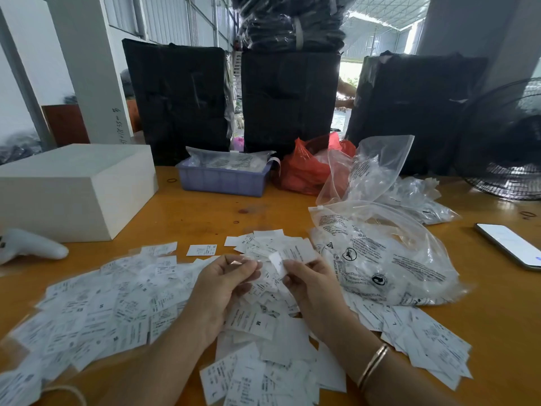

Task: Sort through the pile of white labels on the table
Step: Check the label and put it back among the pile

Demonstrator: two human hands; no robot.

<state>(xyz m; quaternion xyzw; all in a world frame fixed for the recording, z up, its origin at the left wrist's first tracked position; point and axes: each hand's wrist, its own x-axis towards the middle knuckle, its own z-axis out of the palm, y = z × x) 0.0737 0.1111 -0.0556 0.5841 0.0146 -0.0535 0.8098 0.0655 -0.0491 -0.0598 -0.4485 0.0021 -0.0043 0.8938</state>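
- wooden table (205, 209) fills the lower frame, orange-brown top
- black wrapped bundles (289, 101), three upright, along far edge at 12 o'clock
- white box (73, 189) at 10 o'clock, grey handheld device (29, 244) just beside it
- pile of white labels (96, 312) spread from 8 to 4 o'clock, under and around both hands
- clear printed plastic bags (380, 259) at 2 o'clock, touching the pile's right edge
- black fan (506, 148) at 2–3 o'clock, far right
- red bag (307, 168) and blue tray (222, 180) at 12–1 o'clock
- phone (510, 244) at 3 o'clock, screen lit
- left hand (222, 285) at centre, fingers curled, pinching small labels at fingertips
- right hand (310, 285) just beside it, fingers curled, pinching one small white label (278, 263); gold bangle (373, 364) on wrist
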